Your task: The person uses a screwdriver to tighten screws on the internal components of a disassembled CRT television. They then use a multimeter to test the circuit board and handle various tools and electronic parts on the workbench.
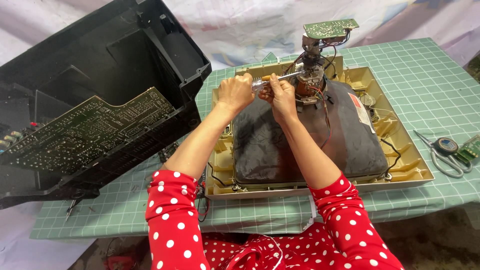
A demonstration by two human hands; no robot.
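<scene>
A dark picture tube (310,145) lies face down in a beige television front frame (410,165) on a green checked tablecloth (425,70). Its neck (311,80) points up with coils and wires, topped by a small green circuit board (331,28). My left hand (235,92) is closed around the orange-handled end of a screwdriver (280,78). My right hand (280,95) grips the same tool closer to its metal shaft, whose tip reaches the neck assembly. Both arms wear red sleeves with white dots.
The black television back shell (125,55) stands open at the left, with a large green circuit board (90,130) leaning in it. Scissors (442,160), a round tape roll (446,146) and a small green board (470,149) lie at the right edge.
</scene>
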